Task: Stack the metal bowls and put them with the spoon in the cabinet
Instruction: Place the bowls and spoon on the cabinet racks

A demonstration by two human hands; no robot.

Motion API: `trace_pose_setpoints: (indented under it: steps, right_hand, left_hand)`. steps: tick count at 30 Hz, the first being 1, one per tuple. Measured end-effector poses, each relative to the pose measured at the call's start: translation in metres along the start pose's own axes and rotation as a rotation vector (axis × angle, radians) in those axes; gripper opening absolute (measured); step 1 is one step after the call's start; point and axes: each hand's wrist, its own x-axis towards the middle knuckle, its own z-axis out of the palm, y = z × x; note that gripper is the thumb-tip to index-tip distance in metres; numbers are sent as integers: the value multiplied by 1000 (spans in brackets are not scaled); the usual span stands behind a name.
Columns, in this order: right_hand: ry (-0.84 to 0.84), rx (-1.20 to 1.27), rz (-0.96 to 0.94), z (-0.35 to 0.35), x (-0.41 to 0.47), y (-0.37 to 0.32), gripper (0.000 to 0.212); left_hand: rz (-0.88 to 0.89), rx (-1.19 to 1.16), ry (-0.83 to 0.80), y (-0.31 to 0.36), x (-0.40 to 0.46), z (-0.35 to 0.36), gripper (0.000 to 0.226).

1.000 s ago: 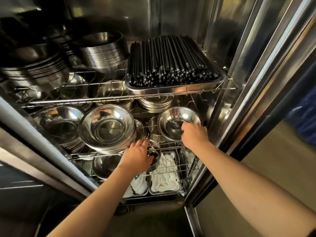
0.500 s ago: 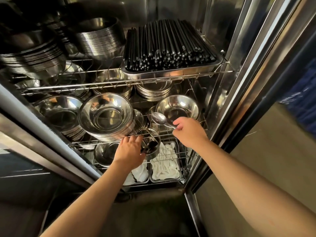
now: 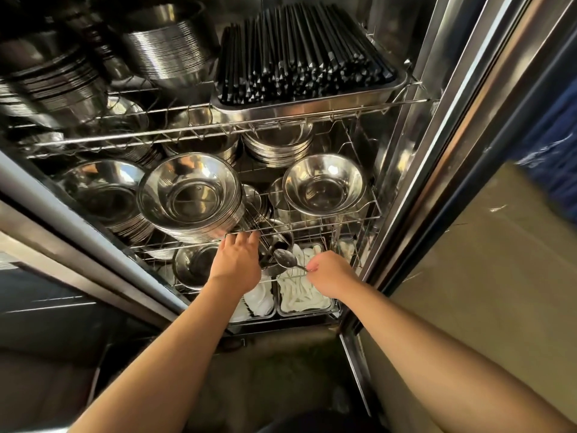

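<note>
Spoon (image 3: 285,258) sits pinched by its handle in the right hand (image 3: 331,278), bowl end pointing left, held in front of the cabinet's (image 3: 437,126) lower wire shelf (image 3: 312,278), above the trays of white spoons (image 3: 301,292). Left hand (image 3: 237,265) has its fingers hooked on the front wire of the middle shelf (image 3: 343,221) (whether its grip closes fully around it, I cannot tell). On that shelf stand stacked metal bowls (image 3: 190,198), and 1 smaller bowl (image 3: 324,185) sits to the right. Black chopsticks (image 3: 306,48) fill a top tray (image 3: 312,106).
</note>
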Motion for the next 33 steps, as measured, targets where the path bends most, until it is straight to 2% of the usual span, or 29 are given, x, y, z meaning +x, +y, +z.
trace_pose_setpoints:
  steps: [10,13,18,21,26,29,31,33]
  right_hand:
    - [-70,349,393,42,76,-21,14]
    - [-64,449,451,54,93,-28,20]
    - [-176,478,380,65,106,-34,35]
    - [-200,528,373,72,114,-34,37]
    - [-184,611,359,78,124,-31,18]
    - [-193,566,365,80,129,-31,19]
    - [-174,319,361,80,128,-37,26]
    - [-141,279,402,76,126,-41,31]
  left_hand:
    - [8,-40,57,0,-1,3,76]
    - [6,-38,52,-2,-1,4,76]
    - [-6,-19,84,-2,0,5,70]
    - [-6,6,89,-2,0,6,70]
    - [8,3,107,-3,-1,7,68]
    - [7,12,98,-3,0,7,69]
    - [14,25,103,-3,-1,6,69]
    - [16,19,107,-3,-2,6,70]
